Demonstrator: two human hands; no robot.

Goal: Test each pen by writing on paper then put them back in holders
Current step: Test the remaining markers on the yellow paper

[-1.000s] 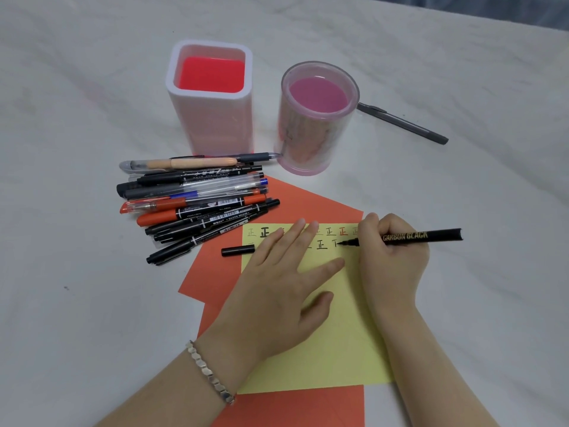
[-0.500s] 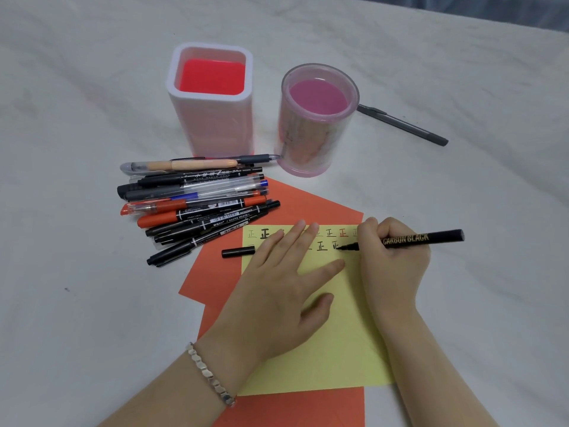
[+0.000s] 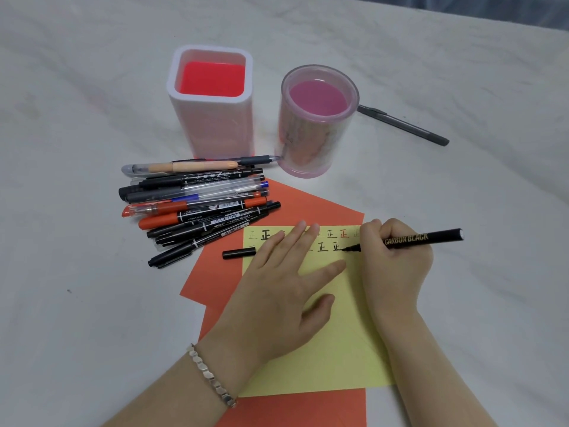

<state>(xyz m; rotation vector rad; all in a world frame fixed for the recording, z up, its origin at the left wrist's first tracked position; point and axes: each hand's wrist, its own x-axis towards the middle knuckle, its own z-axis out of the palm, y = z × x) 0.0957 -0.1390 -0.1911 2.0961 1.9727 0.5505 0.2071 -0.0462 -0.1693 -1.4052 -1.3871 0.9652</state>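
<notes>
My right hand [image 3: 397,260] grips a black pen [image 3: 431,237] marked CARBON BLACK, its tip touching the yellow paper [image 3: 338,359] beside a row of written characters. My left hand [image 3: 277,291] lies flat with spread fingers on the yellow paper, holding it down. The pen's black cap [image 3: 239,253] lies on the orange paper [image 3: 215,272] by my left fingertips. A pile of several pens [image 3: 197,204] sits to the left. Behind it stand a square white holder [image 3: 212,131] with a red bottom and a round pink holder [image 3: 311,146], both with no pens inside.
A lone dark grey pen [image 3: 403,125] lies on the white cloth to the right of the round holder. Another orange sheet [image 3: 301,409] shows under the yellow paper at the bottom edge. A bracelet [image 3: 212,377] is on my left wrist.
The pen tip has moved slightly along the second row, and the black character there has gained strokes. My left hand has stayed flat on the paper.
</notes>
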